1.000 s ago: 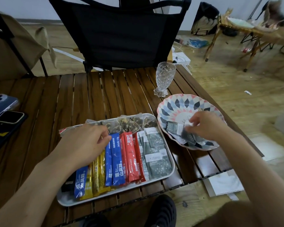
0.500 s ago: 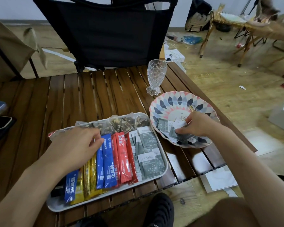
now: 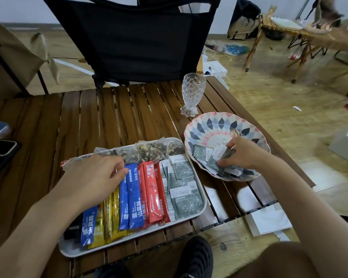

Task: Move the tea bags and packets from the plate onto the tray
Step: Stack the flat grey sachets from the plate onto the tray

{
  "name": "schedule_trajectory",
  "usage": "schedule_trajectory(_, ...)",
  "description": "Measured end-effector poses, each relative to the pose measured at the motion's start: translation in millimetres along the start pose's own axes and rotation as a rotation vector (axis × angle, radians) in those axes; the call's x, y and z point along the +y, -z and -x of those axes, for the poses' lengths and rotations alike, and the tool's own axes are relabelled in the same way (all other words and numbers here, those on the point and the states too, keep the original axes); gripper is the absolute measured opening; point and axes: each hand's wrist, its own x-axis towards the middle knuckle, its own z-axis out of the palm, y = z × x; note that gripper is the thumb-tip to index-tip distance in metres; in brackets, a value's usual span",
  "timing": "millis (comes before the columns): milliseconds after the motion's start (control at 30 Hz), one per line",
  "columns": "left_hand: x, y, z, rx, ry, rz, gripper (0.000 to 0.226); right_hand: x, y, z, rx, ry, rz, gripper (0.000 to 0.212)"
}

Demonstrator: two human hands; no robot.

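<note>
Nearest me, my dark shoe (image 3: 195,257) shows below the edge of the slatted wooden table (image 3: 109,117). On that table, straight in front of me, sits the white tray (image 3: 201,205). It is packed with yellow sticks (image 3: 111,213), blue sticks (image 3: 135,197) and red sticks (image 3: 153,191) lying side by side, stacked grey packets (image 3: 183,189) at its right end, and mesh tea bags (image 3: 149,151) in a row along its far edge. My left hand (image 3: 95,177) lies over the left part of the tray with its fingers loosely bent and their tips touching the top of the blue sticks; it grips nothing that I can see. Just right of the tray is the patterned plate (image 3: 219,123). My right hand (image 3: 241,155) reaches into it, thumb and fingers pinching loose grey packets (image 3: 213,165) heaped in its near half. Beyond the plate a clear glass (image 3: 192,93) stands upright. Far left, a phone (image 3: 0,147) lies flat, and a black chair (image 3: 133,37) stands behind the table.
</note>
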Motion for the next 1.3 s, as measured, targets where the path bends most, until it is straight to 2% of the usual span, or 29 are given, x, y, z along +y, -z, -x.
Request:
schedule_trajectory(67,-0.8,-0.5,-0.3,-0.004,0.005,0.01,0.021,-3.0,-1.4,-0.1,-0.021,-0.007,0.003,0.068)
schedule_trajectory(200,-2.9,-0.2,0.4,0.005,0.002,0.015,0.021,-3.7,-2.2,-2.3,-0.032,-0.008,0.021,0.037)
schedule_trajectory(467,-4.9,0.1,1.4,0.032,-0.001,0.024,0.021,-7.2,-1.0,0.5,0.002,-0.019,0.054,0.03)
schedule_trajectory(633,-4.0,3.8,2.4,0.036,-0.009,0.038,0.019,-1.7,8.0,-0.2,0.024,-0.023,-0.109,0.023)
schedule_trajectory(833,-5.5,3.2,2.2,0.049,-0.008,0.04,0.021,-14.7,25.3,21.8,0.143,0.285,-0.295,0.009)
schedule_trajectory(900,-6.2,3.4,2.5,0.057,-0.012,0.037,0.02,-31.4,23.5,30.9,0.127,0.399,-0.252,0.006)
schedule_trajectory(1000,-6.2,3.0,3.2,0.063,-0.016,0.031,0.02,-52.8,9.0,41.6,-0.003,0.505,-0.109,0.015)
schedule_trajectory(1067,-6.2,3.0,3.5,0.06,-0.014,0.03,0.02,-59.7,-3.4,44.0,-0.083,0.519,0.019,0.008)
schedule_trajectory(1167,-6.5,4.1,4.0,0.047,-0.013,0.043,0.02,-65.2,-16.1,47.3,-0.166,0.515,0.162,0.018)
schedule_trajectory(1300,-7.3,3.7,4.7,0.057,-0.022,0.049,0.018,-67.4,-25.9,48.2,-0.129,0.507,0.198,0.016)
